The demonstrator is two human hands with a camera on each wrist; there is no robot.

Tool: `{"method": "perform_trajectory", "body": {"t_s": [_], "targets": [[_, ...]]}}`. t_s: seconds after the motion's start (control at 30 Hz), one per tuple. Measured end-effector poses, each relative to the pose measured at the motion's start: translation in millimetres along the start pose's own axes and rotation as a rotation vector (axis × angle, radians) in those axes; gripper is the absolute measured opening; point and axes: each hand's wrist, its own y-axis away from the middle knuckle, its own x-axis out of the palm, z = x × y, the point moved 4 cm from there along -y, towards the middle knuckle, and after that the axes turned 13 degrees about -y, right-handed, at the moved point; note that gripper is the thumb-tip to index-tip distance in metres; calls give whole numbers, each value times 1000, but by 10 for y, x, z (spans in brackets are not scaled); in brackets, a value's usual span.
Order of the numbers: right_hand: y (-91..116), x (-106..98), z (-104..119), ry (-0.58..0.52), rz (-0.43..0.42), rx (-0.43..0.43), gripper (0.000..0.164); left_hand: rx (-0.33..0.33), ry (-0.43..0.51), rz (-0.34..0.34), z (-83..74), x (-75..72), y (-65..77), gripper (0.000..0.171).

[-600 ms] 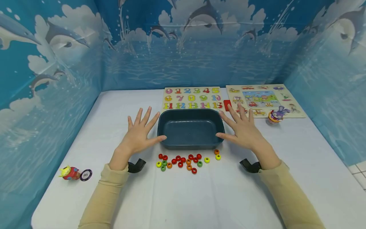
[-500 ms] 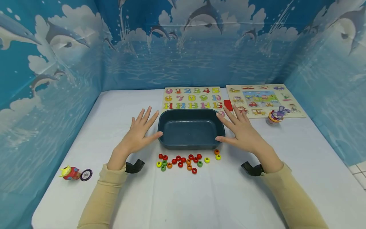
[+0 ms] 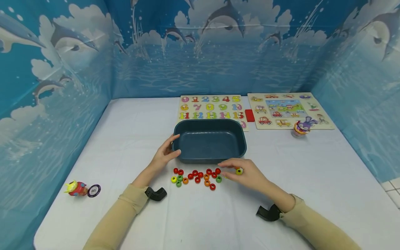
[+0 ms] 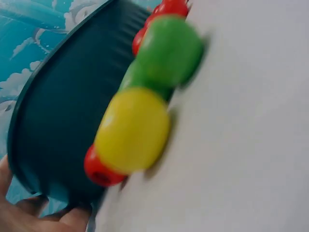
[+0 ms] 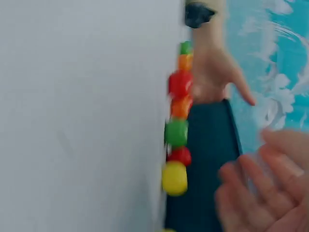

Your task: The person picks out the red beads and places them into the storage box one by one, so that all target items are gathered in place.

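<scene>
In the head view a dark teal plastic bin (image 3: pixel 209 160) stands mid-table. My left hand (image 3: pixel 162 154) grips its left end, with thumb and a finger over the rim; the left wrist view shows fingers (image 4: pixel 72 220) bent against the end wall. Loose beads in red (image 3: pixel 197 180), green (image 3: pixel 218 179), orange (image 3: pixel 207 183) and yellow (image 3: pixel 174 179) lie along its near side. My right hand (image 3: pixel 250 175) is over the right end of the beads, thumb and index finger apart. Beside its fingers a yellow bead (image 3: pixel 239 171) shows; the hand hides other beads.
Behind the bin lie a number puzzle board (image 3: pixel 210 107) and a vehicle puzzle board (image 3: pixel 284 109). A purple rabbit toy (image 3: pixel 303 126) stands at the right board's corner. At the left are a red and yellow toy (image 3: pixel 76 188) and a round chip (image 3: pixel 94 190).
Both hands were spread beside the bin. The left hand has moved in onto the bin's left end; the right hand has come down and towards me, over the beads at right.
</scene>
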Motion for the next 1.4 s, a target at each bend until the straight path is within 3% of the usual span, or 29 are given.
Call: {"method": "perform_trajectory", "body": {"t_s": [0.13, 0.43, 0.83, 0.93, 1.0, 1.1, 1.2, 1.3, 1.4], "targets": [[18, 52, -224, 8, -9, 24, 29, -44, 20, 24, 14, 81, 4, 65], [29, 139, -451, 82, -19, 43, 31, -55, 67, 8, 71, 89, 17, 67], [10, 193, -451, 224, -63, -9, 24, -25, 20, -15, 23, 99, 67, 65], [9, 176, -346, 272, -82, -57, 24, -27, 24, -15, 29, 120, 80, 66], [-23, 149, -202, 286, -46, -104, 25, -28, 26, -18, 44, 134, 86, 68], [-159, 78, 84, 281, 83, -163, 25, -36, 38, -30, 116, 143, 84, 71], [-434, -16, 333, 269, 222, -182, 23, -37, 52, -45, 199, 141, 69, 76], [-814, -100, 442, 226, 312, -135, 22, -40, 54, -57, 255, 146, 56, 79], [-1215, -119, 365, 146, 370, -48, 23, -31, 57, -58, 257, 153, 60, 80]]}}
